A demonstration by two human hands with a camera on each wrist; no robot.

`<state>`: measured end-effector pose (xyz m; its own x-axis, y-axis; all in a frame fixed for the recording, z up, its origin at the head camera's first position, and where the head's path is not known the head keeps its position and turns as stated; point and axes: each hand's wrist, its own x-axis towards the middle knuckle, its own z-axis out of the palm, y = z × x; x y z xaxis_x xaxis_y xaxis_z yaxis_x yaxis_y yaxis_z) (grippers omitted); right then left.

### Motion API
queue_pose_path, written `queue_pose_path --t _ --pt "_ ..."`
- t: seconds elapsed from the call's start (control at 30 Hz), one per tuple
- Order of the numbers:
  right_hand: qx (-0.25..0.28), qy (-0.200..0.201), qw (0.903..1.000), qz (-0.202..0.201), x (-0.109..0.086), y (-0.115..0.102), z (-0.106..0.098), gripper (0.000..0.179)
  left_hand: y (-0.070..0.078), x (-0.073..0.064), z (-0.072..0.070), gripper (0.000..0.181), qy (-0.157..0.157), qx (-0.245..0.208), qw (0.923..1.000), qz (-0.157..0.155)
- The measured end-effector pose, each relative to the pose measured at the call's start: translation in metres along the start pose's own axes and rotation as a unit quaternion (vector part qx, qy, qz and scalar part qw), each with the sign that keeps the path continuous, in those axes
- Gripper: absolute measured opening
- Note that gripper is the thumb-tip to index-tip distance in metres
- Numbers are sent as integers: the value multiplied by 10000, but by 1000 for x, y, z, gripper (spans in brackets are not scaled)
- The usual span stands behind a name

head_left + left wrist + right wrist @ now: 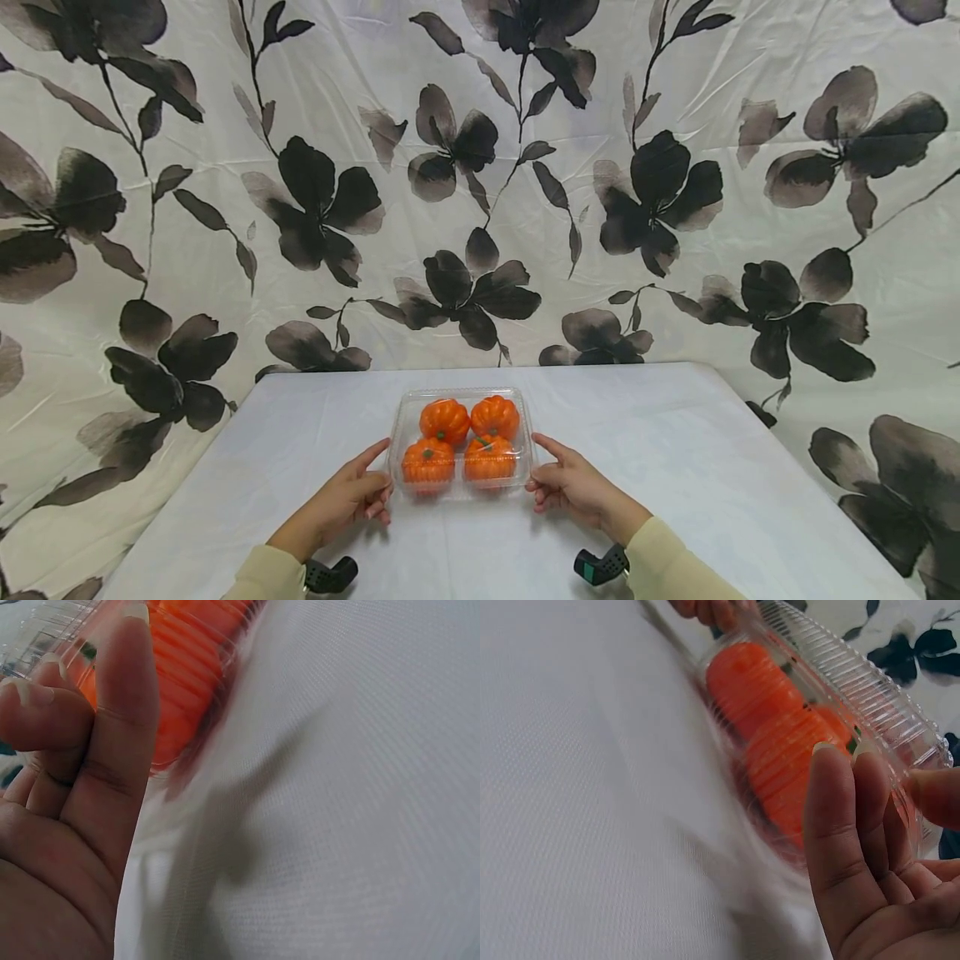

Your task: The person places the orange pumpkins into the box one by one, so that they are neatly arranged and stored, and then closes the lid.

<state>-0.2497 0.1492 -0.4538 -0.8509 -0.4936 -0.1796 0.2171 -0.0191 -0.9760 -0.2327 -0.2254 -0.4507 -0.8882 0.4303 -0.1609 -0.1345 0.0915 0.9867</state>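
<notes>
A clear plastic clamshell container (461, 490) sits near the middle of the table, with several small orange pumpkins (427, 462) inside. Its ridged clear lid (870, 690) lies over the pumpkins; whether it is latched is hard to tell. At the container's left side, my left hand (348, 498) holds the rim between thumb and index finger, the other fingers bent below. My right hand (581, 492) grips the opposite rim likewise, its thumb (934, 799) against the edge. The left wrist view shows the left fingers (124, 682) beside the container, hiding part of it.
A white cloth (660, 450) covers the table. Behind it hangs a pale curtain (555, 225) with dark flowers, spreading past both sides. A black wrist device (330, 575) is on the left wrist and another black wrist device (602, 565) on the right.
</notes>
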Motion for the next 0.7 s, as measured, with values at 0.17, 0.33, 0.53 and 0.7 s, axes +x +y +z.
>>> queue_pose_path --t 0.17,0.33,0.53,0.7 --pt "68 13 10000 58 1 2 -2 67 1 0 0 76 70 61 10000 2" --pt "85 107 9999 107 1 1 -3 65 1 1 -1 75 165 142 9997 -83" --pt "-32 97 9999 51 2 -1 -4 65 1 2 -3 73 311 294 9989 -166" --pt "-216 76 9997 -2 2 -1 -6 64 1 1 -3 72 344 332 9987 -166"
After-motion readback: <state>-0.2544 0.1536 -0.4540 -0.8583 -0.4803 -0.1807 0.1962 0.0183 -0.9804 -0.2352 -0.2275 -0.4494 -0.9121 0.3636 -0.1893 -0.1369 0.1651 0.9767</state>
